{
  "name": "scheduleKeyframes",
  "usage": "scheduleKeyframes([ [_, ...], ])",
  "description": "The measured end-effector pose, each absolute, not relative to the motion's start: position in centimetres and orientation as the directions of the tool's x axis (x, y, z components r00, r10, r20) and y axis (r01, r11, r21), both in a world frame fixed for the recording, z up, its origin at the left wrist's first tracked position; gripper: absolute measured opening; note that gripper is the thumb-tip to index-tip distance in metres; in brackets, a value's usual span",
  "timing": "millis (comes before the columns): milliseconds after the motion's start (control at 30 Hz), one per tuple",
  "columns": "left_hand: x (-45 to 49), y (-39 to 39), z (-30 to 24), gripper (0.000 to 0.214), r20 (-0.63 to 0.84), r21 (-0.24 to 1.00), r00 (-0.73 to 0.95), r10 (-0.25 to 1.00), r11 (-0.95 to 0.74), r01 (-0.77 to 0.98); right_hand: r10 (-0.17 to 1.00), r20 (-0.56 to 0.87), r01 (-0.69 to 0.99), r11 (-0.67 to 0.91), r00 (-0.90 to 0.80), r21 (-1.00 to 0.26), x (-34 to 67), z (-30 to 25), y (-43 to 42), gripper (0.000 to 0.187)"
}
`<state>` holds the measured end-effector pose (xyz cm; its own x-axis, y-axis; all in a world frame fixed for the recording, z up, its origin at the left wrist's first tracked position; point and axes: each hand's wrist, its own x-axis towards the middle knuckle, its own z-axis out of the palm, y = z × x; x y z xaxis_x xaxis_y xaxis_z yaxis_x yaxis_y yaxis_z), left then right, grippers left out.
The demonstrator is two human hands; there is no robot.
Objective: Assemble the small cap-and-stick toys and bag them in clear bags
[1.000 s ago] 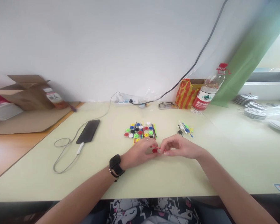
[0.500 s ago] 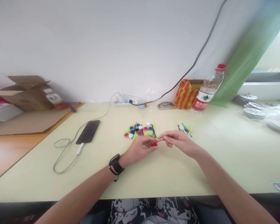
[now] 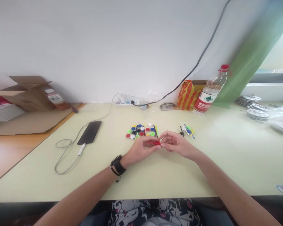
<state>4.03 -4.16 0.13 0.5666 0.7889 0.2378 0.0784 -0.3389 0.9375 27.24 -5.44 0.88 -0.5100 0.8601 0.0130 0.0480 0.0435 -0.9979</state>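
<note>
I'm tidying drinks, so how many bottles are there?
2: one orange, white-capped bottle by the brown cardboard box; one clear, red-capped bottle by the red-yellow striped bag. Others may be hidden.

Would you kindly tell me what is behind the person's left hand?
Behind the left hand sits a cluster of coloured discs with thin sticks among them. The hand hides part of its near edge, so whatever lies there cannot be seen.
</note>
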Motion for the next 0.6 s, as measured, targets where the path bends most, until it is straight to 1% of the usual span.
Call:
scheduleKeyframes([
  [100, 4.01, -4.03, -0.05, 0.029, 0.232, 0.937, 0.559, 0.796, -0.337, 0.091, 0.868, 0.008, 0.094, 0.062, -0.496, -0.994, 27.11, 0.70, -5.38, 0.036],
  [267, 3.88, -3.78, -0.30, 0.030, 0.263, 0.925, 0.548, 0.794, -0.368, 0.088, 0.873, 0.009, 0.187, 0.114, -0.488, -0.976, 27.11, 0.59, -5.42, 0.035],
  [433, 3.72, -3.63, -0.24, 0.026, 0.327, 0.893, 0.529, 0.783, -0.439, 0.098, 0.872, 0.037, 0.194, 0.150, -0.488, -0.969, 27.24, 0.48, -5.33, 0.034],
  [600, 3.63, -3.56, -0.16, 0.022, 0.347, 0.872, 0.524, 0.778, -0.473, 0.124, 0.870, 0.032, 0.209, 0.154, -0.492, -0.966, 27.28, 0.49, -5.28, 0.032],
])
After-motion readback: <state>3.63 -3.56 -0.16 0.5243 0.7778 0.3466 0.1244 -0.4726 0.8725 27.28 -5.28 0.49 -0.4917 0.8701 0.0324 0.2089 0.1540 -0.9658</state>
